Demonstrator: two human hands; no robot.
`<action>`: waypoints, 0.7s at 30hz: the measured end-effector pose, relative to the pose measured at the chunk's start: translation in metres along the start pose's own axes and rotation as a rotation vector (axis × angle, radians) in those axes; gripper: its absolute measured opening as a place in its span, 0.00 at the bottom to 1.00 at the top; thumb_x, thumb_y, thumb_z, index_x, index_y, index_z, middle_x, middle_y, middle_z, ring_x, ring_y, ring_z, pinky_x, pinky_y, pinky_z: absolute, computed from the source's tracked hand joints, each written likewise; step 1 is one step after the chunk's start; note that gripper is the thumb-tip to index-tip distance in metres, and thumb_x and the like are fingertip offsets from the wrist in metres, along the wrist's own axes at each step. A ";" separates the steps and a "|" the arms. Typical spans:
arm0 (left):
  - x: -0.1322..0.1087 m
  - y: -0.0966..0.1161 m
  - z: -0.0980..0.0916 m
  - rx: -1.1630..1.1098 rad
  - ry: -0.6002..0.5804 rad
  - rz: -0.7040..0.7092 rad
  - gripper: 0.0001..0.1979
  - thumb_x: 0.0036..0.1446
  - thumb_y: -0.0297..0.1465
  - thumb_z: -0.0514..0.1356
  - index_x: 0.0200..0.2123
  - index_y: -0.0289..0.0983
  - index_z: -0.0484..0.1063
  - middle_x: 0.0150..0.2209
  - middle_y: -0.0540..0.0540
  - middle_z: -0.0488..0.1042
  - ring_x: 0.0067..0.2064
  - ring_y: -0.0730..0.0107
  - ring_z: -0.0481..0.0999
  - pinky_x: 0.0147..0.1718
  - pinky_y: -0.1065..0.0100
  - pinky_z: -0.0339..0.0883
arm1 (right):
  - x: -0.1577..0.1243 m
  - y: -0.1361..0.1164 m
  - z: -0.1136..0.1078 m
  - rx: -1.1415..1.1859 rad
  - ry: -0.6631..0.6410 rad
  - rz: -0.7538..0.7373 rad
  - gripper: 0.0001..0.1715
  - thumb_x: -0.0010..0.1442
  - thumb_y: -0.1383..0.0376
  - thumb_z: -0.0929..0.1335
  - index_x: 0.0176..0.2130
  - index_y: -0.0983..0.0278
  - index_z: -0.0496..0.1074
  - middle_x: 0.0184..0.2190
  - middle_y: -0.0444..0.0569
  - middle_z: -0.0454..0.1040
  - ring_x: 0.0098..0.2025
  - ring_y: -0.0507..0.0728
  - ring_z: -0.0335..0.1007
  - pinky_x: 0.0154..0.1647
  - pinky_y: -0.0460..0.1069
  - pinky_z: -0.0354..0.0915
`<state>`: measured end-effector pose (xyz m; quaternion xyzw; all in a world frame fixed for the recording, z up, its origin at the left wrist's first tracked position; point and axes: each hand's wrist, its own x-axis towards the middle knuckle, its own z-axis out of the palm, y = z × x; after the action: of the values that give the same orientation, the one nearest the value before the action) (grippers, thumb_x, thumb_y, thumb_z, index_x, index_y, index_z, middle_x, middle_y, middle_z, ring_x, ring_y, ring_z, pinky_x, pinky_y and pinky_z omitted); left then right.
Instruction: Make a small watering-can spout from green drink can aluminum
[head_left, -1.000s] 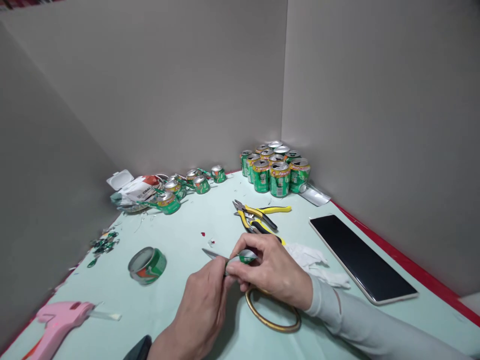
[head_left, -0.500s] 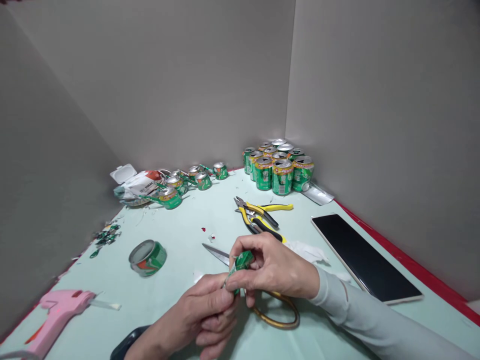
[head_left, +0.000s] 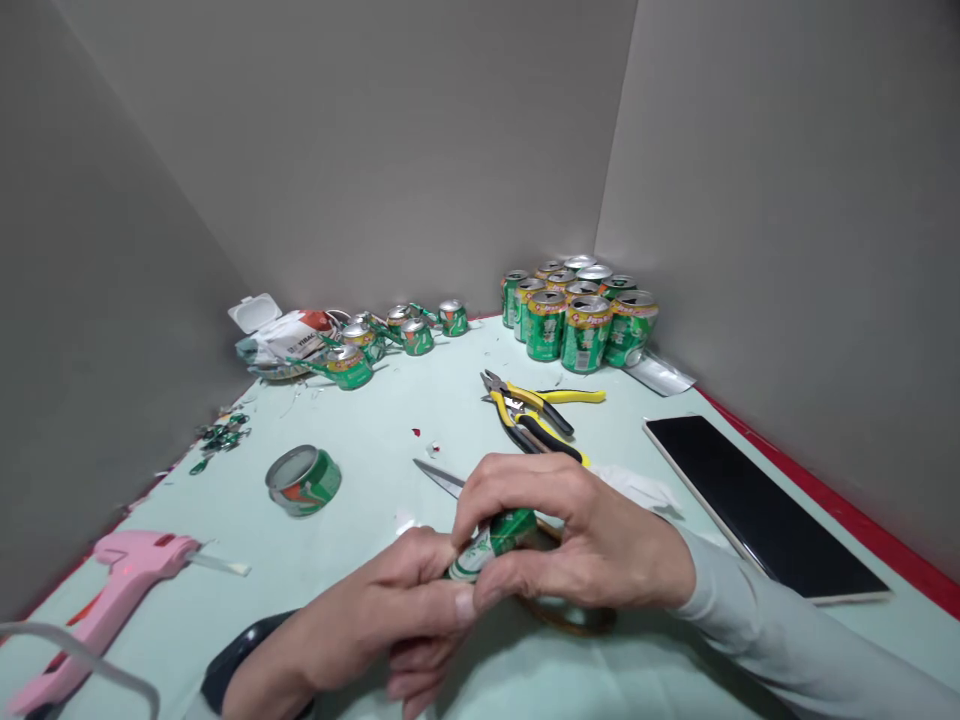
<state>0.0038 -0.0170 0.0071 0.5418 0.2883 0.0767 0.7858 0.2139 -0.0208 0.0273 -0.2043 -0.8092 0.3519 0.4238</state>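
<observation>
A curled green-and-white piece of can metal (head_left: 496, 542) is held between both hands over the front middle of the table. My left hand (head_left: 409, 600) pinches its lower left end between thumb and fingers. My right hand (head_left: 577, 535) curves over the top, with the thumb below and the fingers on the far side. Part of the piece is hidden by the fingers. Beneath the hands lie scissors (head_left: 437, 478); the blade tips point to the upper left and a gold handle shows under my right hand. To the left stands a cut can section (head_left: 304, 482).
Pliers (head_left: 532, 410) with yellow-black handles lie beyond the hands. Several green cans (head_left: 585, 335) stand at the back; small cut-can pots (head_left: 349, 367) are at back left beside a wipes pack (head_left: 296, 335). A pink glue gun (head_left: 135, 575) lies left, a black-screened tablet (head_left: 757, 500) right.
My right hand has shifted right and wraps more over the metal piece, which now shows a wider curled face. The whole view has shifted slightly; things on the table keep their places.
</observation>
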 end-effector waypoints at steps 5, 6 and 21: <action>0.003 -0.003 0.003 -0.353 -0.171 -0.162 0.23 0.42 0.45 0.69 0.13 0.40 0.61 0.10 0.58 0.50 0.11 0.77 0.52 0.12 0.69 0.58 | -0.001 -0.009 0.000 -0.017 -0.073 0.025 0.09 0.60 0.61 0.73 0.36 0.64 0.75 0.32 0.46 0.78 0.33 0.51 0.70 0.39 0.45 0.66; 0.003 -0.003 0.004 -0.383 -0.188 -0.182 0.22 0.41 0.44 0.69 0.13 0.40 0.61 0.10 0.58 0.50 0.10 0.77 0.51 0.11 0.69 0.57 | -0.002 -0.011 0.000 -0.020 -0.080 0.032 0.08 0.59 0.62 0.73 0.36 0.64 0.74 0.32 0.45 0.78 0.33 0.51 0.70 0.38 0.45 0.66; -0.003 -0.004 -0.003 0.943 0.409 0.310 0.13 0.66 0.29 0.50 0.49 0.44 0.71 0.40 0.47 0.76 0.40 0.62 0.72 0.42 0.69 0.62 | -0.006 0.008 0.022 -0.353 0.241 0.258 0.09 0.50 0.73 0.74 0.32 0.63 0.73 0.26 0.41 0.73 0.27 0.51 0.67 0.29 0.44 0.62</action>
<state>-0.0013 -0.0172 0.0037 0.8463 0.3553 0.1579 0.3642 0.1994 -0.0279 0.0098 -0.4171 -0.7691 0.2293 0.4265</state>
